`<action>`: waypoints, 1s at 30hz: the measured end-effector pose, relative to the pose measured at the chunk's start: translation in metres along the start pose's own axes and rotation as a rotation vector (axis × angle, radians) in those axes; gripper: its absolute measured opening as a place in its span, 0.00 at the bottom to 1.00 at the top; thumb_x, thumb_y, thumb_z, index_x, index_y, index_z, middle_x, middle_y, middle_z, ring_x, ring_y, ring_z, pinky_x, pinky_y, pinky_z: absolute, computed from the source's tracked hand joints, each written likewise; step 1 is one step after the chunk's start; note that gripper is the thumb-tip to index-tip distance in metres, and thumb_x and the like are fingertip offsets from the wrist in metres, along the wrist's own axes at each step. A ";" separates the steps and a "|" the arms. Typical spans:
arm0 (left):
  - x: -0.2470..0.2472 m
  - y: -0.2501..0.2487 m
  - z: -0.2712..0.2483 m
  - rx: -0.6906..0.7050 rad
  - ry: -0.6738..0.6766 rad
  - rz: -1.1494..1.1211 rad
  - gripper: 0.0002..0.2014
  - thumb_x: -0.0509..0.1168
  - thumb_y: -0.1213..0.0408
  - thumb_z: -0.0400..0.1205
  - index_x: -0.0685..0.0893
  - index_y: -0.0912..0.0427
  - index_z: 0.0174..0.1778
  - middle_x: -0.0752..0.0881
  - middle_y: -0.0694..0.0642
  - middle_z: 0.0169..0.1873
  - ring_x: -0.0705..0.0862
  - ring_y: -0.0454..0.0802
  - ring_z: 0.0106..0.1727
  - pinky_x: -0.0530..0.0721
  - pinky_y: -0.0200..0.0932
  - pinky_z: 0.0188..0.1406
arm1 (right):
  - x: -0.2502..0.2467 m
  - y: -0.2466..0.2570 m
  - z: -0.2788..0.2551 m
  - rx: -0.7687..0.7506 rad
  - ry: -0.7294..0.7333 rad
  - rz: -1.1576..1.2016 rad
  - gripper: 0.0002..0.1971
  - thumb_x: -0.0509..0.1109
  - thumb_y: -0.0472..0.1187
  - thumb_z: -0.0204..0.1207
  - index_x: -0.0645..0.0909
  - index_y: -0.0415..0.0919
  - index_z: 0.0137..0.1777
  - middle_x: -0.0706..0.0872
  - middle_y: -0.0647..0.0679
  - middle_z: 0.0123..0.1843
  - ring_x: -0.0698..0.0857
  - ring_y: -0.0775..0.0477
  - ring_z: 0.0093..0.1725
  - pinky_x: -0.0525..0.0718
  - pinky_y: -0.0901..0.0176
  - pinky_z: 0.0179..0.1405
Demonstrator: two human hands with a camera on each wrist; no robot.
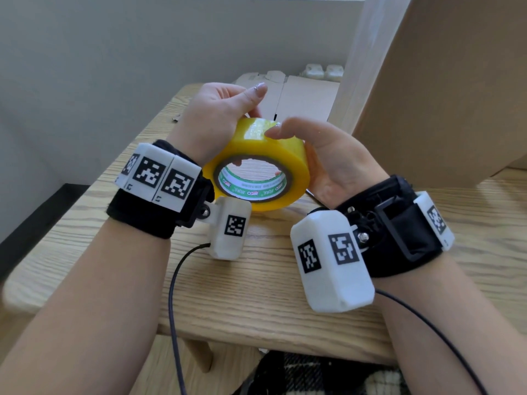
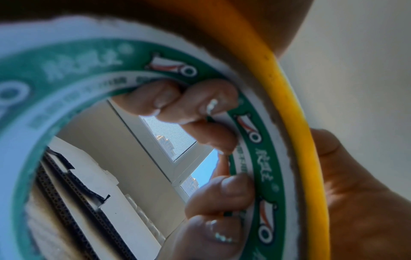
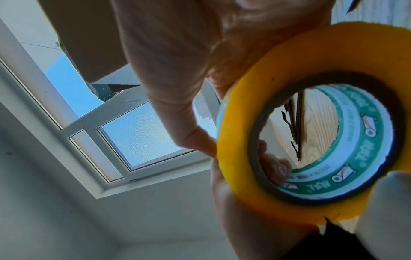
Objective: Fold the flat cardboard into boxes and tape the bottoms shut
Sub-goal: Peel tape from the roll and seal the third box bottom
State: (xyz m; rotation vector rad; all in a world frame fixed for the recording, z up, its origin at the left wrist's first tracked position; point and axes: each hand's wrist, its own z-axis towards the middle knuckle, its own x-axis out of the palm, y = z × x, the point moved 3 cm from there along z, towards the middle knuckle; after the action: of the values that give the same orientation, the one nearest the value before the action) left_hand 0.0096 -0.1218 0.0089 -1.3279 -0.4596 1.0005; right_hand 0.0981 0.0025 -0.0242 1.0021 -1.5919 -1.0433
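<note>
Two hands on one roll: my left hand (image 1: 219, 109) and right hand (image 1: 336, 158) both hold the tape roll (image 1: 258, 163) up over the table (image 1: 256, 295), clear of the wood. Left grip is curled round the far side, w/ fingertips (image 2: 209, 102) hooked inside the core, pressing the green printed liner. Right grip cradles the roll from the right, fingers also tucked into the core per the left wrist view, thumb (image 1: 281, 129) laid on the outer yellow face near the top. Looks to me like I'm feeling for the tape's loose end; can't see any strip peeled off yet.

Progress, as I judge it: one cardboard box (image 1: 439, 89) stands upright at the right on the table, just beyond my right hand, so folding seems at least started. Whether its bottom flaps are closed I can't tell, that side is hidden. No tape shows on it. More flat cardboard (image 1: 308, 95) lies at the far end of the table, not yet folded. So taping is still ahead, plus the remaining sheets.

Roll itself: thick, nearly full, glossy translucent yellow, brown core w/ green-and-white label inside. Approx level w/ my wrists, hole facing me.
</note>
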 end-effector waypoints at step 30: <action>0.021 -0.069 -0.033 -0.059 -0.031 1.211 0.11 0.54 0.49 0.87 0.77 0.49 0.46 0.81 0.53 0.47 0.78 0.58 0.51 0.70 0.48 0.44 | -0.004 0.018 0.002 -0.551 -0.378 -0.379 0.13 0.78 0.58 0.68 0.81 0.52 0.34 0.86 0.50 0.37 0.85 0.48 0.41 0.82 0.52 0.42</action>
State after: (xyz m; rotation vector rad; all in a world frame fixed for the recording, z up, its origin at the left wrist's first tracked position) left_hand 0.0696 -0.1197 0.0604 -1.6404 0.3915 1.9857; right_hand 0.0949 0.0123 -0.0088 0.7603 -1.2963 -1.8999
